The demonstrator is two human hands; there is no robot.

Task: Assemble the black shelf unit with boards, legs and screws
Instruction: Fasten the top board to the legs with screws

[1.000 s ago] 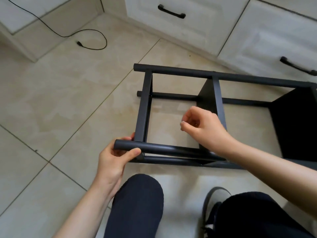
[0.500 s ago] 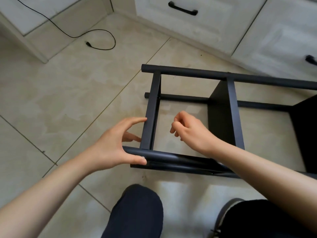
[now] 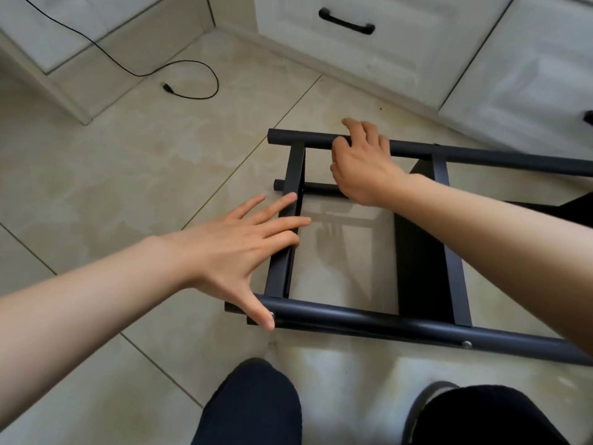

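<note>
The black shelf unit [image 3: 423,326] lies on its side on the tiled floor, its round legs running left to right. A black board [image 3: 420,252] stands between the legs, and a flat end board [image 3: 285,239] closes the left end. My left hand [image 3: 244,248] is spread flat, fingers straight across the end board, thumb tip touching the near leg beside a screw head [image 3: 272,314]. My right hand [image 3: 362,162] reaches to the far leg [image 3: 481,155], fingers curled over it. A second screw head [image 3: 467,344] shows on the near leg.
White cabinets with black drawer handles [image 3: 346,22] stand along the back. A black cable [image 3: 179,75] loops on the floor at the far left. My knees in dark trousers [image 3: 253,406] are at the bottom edge.
My left hand let go of the near leg and spread flat over the end board. My right hand moved away from me and took hold of the far leg.
</note>
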